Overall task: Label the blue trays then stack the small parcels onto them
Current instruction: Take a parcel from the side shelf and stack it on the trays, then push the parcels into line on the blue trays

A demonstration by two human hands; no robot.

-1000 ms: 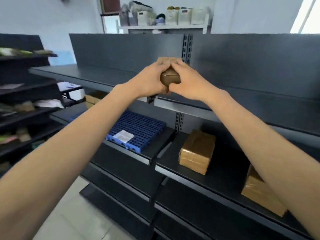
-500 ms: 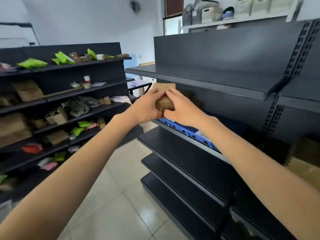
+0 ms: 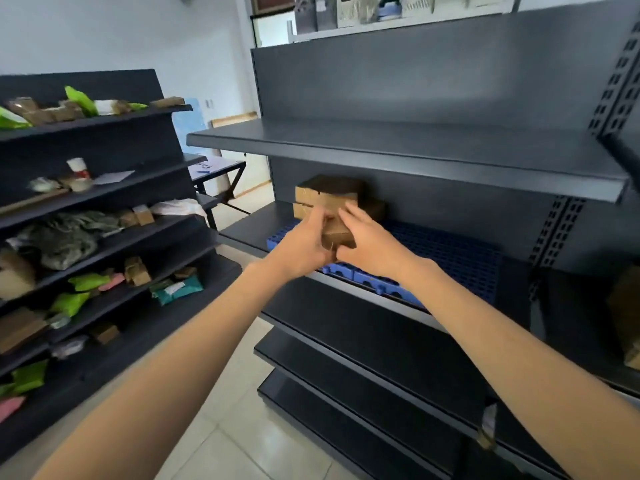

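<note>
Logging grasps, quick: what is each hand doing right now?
Left hand: grips the parcel.
Right hand: grips the same parcel.

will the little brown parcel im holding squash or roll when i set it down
Probably stiff: the small parcel shows flat faces and crisp edges in the left hand and right hand. Boxy, so it should sit flat, not roll, like the stacked parcels behind it.

Matt brown cardboard parcels (image 3: pixel 325 197) are resting on the gridded blue plastic tray (image 3: pixel 450 251); smooth matt grey metal shelf (image 3: pixel 247 228) is lying beneath it.
</note>
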